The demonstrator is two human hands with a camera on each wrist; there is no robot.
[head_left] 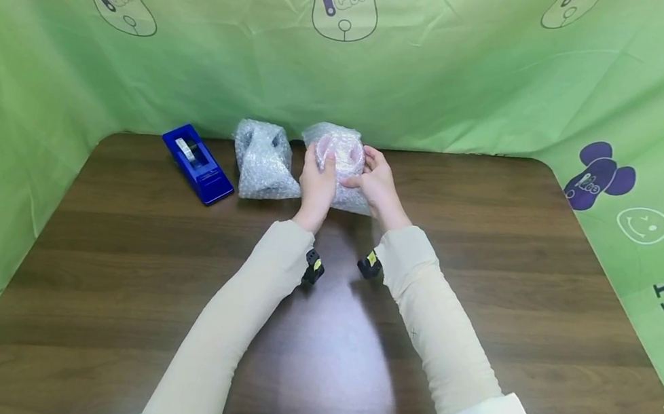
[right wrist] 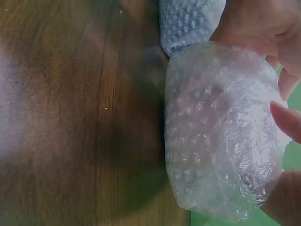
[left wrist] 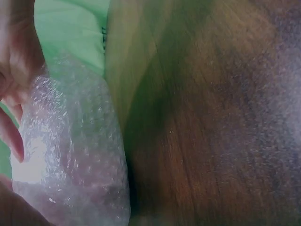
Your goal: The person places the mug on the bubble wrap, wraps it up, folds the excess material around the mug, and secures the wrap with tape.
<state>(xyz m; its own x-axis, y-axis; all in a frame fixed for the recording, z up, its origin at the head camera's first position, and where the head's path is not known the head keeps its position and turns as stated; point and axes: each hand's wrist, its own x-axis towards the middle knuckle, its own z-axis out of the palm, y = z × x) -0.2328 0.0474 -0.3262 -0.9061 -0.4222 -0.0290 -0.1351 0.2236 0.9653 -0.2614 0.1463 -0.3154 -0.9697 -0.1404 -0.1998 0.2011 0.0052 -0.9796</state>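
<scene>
A bubble-wrapped bundle (head_left: 342, 198) with a pink round object inside sits near the table's back edge. What exactly the pink object is cannot be told through the wrap. My left hand (head_left: 317, 188) grips the bundle's left side, its thumb on top. From the right, my right hand (head_left: 379, 184) holds the other side with thumb and fingers. The right wrist view shows the clear wrap (right wrist: 211, 127) folded around pinkish contents. In the left wrist view, the wrap (left wrist: 80, 150) shines between the hands, and some fingers are hidden.
Just left of the bundle stands a second bubble-wrapped package (head_left: 265, 162), greyish with dark parts inside. Farther left lies a blue tape dispenser (head_left: 211, 186) with a whitish piece in its recess. A green printed curtain (head_left: 445, 76) borders the wooden table (head_left: 115, 278).
</scene>
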